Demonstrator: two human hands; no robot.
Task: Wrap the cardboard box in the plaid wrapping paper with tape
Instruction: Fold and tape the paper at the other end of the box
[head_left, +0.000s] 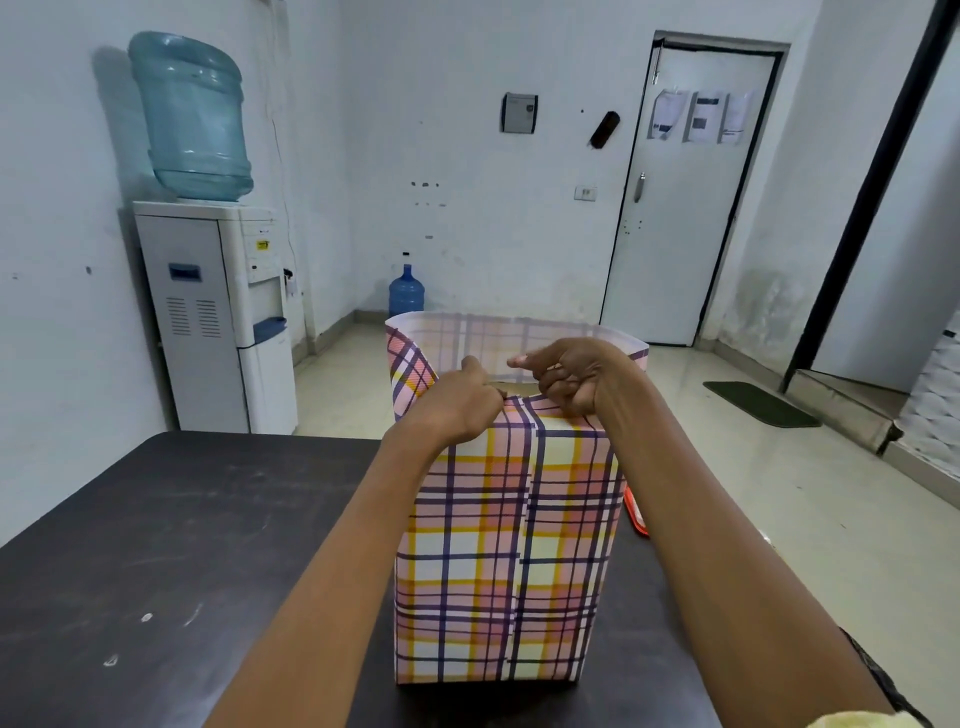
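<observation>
I observe the box standing upright on the table (171, 525), toward its right side, its near face fully covered by the paper (506, 545), seam running down the middle. Above the box the paper rises as an open sleeve. Left hand (462, 402) is curled, pinching the near paper edge at the top. Right hand (569, 379) is fisted on the top fold; I cannot tell whether it grips anything. A red item (636, 512) lies just right of the box.

Soft, even, cool-tinted light, moderately bright. The water bottle (189, 114) casts a faint shadow leftward on the wall (62, 156). Pale sheen lies on the floor (727, 493). Wide-angle bending curves the door (691, 208) and far edges.
</observation>
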